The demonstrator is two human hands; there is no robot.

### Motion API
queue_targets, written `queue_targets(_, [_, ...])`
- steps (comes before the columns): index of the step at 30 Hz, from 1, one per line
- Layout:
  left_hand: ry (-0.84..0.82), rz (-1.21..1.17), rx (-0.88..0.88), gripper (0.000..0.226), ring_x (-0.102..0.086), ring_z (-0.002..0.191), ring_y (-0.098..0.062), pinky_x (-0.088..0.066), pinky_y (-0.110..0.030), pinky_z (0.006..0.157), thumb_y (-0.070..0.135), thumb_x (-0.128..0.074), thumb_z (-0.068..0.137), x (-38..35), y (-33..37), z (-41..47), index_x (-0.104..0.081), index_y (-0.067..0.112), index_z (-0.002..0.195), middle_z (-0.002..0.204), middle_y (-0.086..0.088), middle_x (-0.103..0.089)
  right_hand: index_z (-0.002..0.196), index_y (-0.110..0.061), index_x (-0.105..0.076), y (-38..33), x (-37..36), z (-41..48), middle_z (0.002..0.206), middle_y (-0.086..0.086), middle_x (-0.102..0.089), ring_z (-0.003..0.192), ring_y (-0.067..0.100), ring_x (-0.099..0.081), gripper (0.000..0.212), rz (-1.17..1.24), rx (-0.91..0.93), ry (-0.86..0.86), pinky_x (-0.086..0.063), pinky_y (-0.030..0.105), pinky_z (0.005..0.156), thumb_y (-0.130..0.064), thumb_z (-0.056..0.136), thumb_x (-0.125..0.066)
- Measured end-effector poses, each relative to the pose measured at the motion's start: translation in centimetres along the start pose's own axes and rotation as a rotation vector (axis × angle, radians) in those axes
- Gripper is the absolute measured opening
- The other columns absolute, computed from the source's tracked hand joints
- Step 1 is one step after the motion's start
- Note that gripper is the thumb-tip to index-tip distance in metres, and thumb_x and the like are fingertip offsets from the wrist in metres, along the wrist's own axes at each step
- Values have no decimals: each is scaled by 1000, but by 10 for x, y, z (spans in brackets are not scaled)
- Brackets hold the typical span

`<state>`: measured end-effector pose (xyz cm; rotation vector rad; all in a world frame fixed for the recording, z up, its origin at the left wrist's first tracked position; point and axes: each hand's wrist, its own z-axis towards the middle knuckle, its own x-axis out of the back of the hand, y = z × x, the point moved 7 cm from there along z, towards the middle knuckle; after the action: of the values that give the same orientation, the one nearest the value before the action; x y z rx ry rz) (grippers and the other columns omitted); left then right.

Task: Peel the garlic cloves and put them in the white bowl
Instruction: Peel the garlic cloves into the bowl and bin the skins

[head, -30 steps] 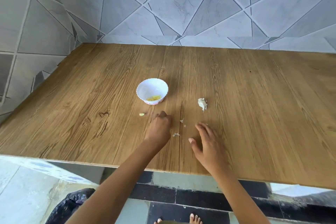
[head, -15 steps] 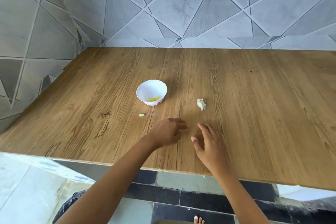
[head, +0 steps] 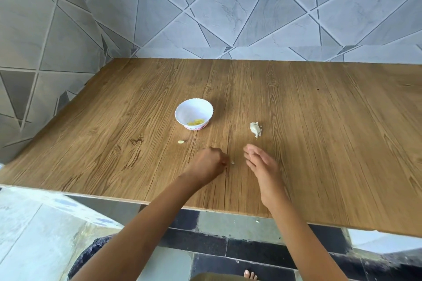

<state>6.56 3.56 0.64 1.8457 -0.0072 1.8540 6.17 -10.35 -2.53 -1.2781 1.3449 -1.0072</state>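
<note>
Appears to fall between cloves. Curls the left hand point(head: 209, 163) just beside a tiny pale scrap point(head: 232, 162) on the wood-grain surface point(head: 342, 143); cannot tell whether pinching anything. Holds the right hand point(head: 260, 166) open, straight-fingered, empty. Probably calls next for reaching the papery whitish garlic chunk point(head: 255, 129) ahead of the right hand, then dropping peeled cloves into the scalloped white plastic bowl point(head: 194, 109) ahead of the left.

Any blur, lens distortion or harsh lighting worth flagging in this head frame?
Head view: the right hand is motion-smeared at its fingertips, and the left hand is slightly soft. The white bowl and garlic bulb are crisp. The wide lens stretches the table outward. The light is soft, without glare.
</note>
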Motion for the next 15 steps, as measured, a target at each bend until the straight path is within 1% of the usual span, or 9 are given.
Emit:
queue_targets(2, [57,-278,93,15,-59,62,-1,-50,-19,65,-7,-62,75,14,-5,8,-73,4,79,75,-1,-70,120,-11,-58,6,-9,4,117,3,-63,111,14,-58,26,313,-186,-7,-44,29,99,-21,99,-46])
queue_targets(3, [72,-415,125,18,-59,61,3,-49,-15,64,-8,-63,74,20,-6,10,-73,6,78,72,4,-69,118,-7,-58,7,-15,5,115,6,-63,109,17,-58,27,465,-274,-9,-44,30,98,-21,100,-43])
queue_targets(5, [35,-576,141,21,-65,69,-2,-53,-21,70,-4,-65,76,26,2,15,-74,13,83,75,7,-71,108,-3,-60,7,-27,4,106,12,-65,101,21,-61,30,713,-427,6,-47,33,90,-24,100,-41])
queue_targets(6, [8,-578,121,21,-68,73,-6,-54,-24,73,-1,-65,76,27,11,18,-74,16,85,78,5,-72,101,-2,-62,6,-32,3,96,12,-67,93,21,-63,31,799,-476,18,-49,32,83,-24,100,-41])
queue_targets(7, [-5,-536,89,22,-67,73,-5,-53,-20,73,-1,-64,76,28,21,19,-74,15,87,81,3,-73,93,-2,-64,4,-37,3,84,11,-68,81,19,-65,33,868,-500,23,-50,28,75,-24,100,-40])
queue_targets(9, [20,-388,33,22,-59,71,3,-38,-1,66,-3,-64,77,30,38,19,-76,10,91,84,-1,-74,82,-1,-67,1,-40,3,57,5,-64,54,13,-62,41,943,-514,41,-48,20,57,-20,101,-36])
queue_targets(10, [40,-334,20,22,-55,71,4,-33,1,61,-3,-63,79,32,41,18,-76,8,93,84,-3,-74,86,0,-67,0,-41,4,51,3,-61,47,11,-60,40,951,-511,53,-48,19,51,-17,101,-34])
queue_targets(12, [57,-261,-10,23,-52,66,-1,-31,0,57,-1,-62,81,33,44,18,-77,11,94,84,-5,-74,93,3,-67,-1,-41,4,48,1,-59,45,9,-59,37,956,-501,70,-50,19,47,-12,100,-33])
queue_targets(15, [77,-212,-3,28,-62,70,-13,-39,-6,61,-3,-58,79,35,42,20,-77,14,91,84,-3,-73,77,2,-71,2,-39,6,50,1,-56,51,9,-56,41,981,-495,93,-50,16,47,-10,99,-38])
